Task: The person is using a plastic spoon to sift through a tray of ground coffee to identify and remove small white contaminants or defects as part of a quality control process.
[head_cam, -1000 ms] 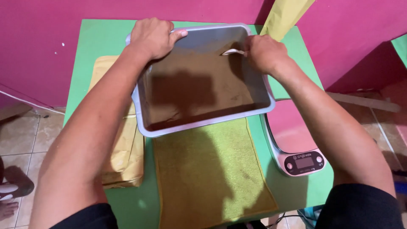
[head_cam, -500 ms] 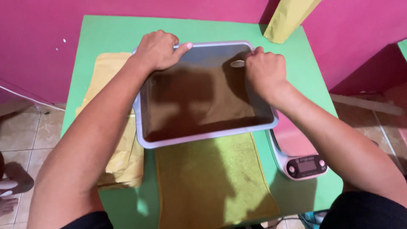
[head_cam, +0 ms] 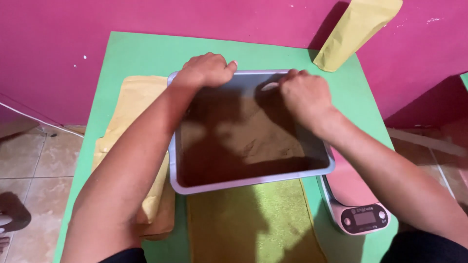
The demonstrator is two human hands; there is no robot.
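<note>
At the centre of the frame, a grey rectangular tray (head_cam: 253, 181) holding brown powder (head_cam: 243, 141) sits on the green worktop (head_cam: 141, 53), its near edge overlapping a yellow-green cloth (head_cam: 248, 224). The left hand (head_cam: 207, 70) curls closed over the tray's far left corner, fingers wrapped on the rim. The right hand (head_cam: 304, 95) is bunched into a loose fist over the far right part of the tray, closed around a small pale utensil (head_cam: 269, 86) whose tip shows just left of the knuckles; what kind of utensil it is cannot be told.

Compared with the frame half a second ago, the tray lies flatter and lower in the picture, and the powder now shows a lighter patch spread through its middle where before the surface looked evenly dark. The right hand has shifted further inward over the powder, while the left hand keeps the same grip on the corner.

To the left of the tray, a stack of tan paper pouches (head_cam: 139, 107) lies on the worktop, partly under the left forearm. At lower right, a pink digital scale (head_cam: 353, 204) sits just beside the tray's near right corner. In the upper right, another tan pouch (head_cam: 356, 31) leans against the magenta wall (head_cam: 146, 14).
</note>
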